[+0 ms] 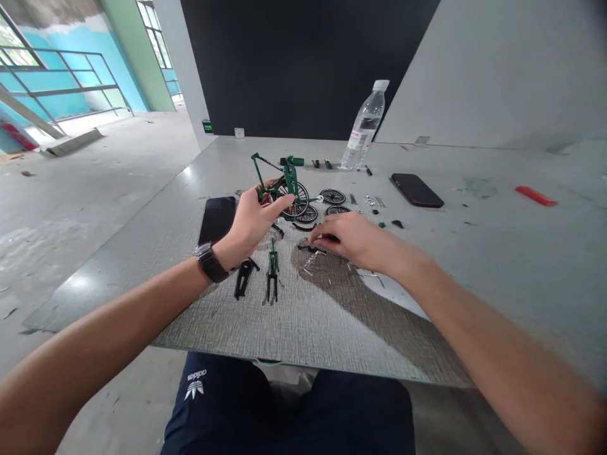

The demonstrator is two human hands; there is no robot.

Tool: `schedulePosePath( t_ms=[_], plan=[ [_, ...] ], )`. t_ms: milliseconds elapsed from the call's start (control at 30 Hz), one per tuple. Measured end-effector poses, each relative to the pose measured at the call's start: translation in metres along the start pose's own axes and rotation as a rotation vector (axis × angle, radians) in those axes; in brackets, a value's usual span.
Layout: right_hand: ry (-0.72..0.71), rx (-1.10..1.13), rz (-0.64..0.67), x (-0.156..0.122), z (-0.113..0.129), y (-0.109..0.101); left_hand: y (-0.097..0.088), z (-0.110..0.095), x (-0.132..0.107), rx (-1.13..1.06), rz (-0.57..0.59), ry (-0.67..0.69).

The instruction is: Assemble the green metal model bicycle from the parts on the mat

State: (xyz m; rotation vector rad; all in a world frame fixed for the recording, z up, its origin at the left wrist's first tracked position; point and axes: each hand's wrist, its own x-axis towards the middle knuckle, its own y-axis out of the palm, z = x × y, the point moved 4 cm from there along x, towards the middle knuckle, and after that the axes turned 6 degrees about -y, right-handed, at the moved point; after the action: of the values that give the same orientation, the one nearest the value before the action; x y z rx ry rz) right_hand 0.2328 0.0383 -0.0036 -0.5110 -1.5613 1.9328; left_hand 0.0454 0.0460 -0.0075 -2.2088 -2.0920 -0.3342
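Note:
My left hand (258,212) is closed around a small green model bicycle frame (290,178) with a black spoked wheel fitted in it, lifted over the table. Low over the tabletop, my right hand (348,237) has its thumb and fingers drawn together beside a small black part (307,247) and thin metal hex keys (313,260). Whether those fingertips grip anything is hidden. A green fork (272,272) and a black bracket-like part (243,278) lie nearer to me. Past my right hand lie loose spoked wheels (332,196) and a curved black strip (304,227).
A water bottle (364,129) stands at the back. A dark phone (417,189) lies right of it, with a red object (535,196) farther right. Another dark phone-like slab (215,218) is by my left wrist. Small parts (370,200) are scattered mid-table.

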Motion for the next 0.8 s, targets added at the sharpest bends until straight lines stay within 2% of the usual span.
schedulePosePath(
  t_ms=[233,567,800],
  plan=[
    [0.020,0.030,-0.018,-0.0038,-0.0019,-0.0057,-0.0005,-0.0018,-0.0024,0.000,0.002,-0.020],
    [0.012,-0.017,0.065,-0.0011,0.0061,-0.0063,-0.0001,-0.0032,-0.0017,0.015,0.010,0.021],
    [0.044,0.007,0.058,-0.0043,0.0048,-0.0094,0.0002,-0.0042,-0.0027,0.014,0.003,0.009]
  ],
)
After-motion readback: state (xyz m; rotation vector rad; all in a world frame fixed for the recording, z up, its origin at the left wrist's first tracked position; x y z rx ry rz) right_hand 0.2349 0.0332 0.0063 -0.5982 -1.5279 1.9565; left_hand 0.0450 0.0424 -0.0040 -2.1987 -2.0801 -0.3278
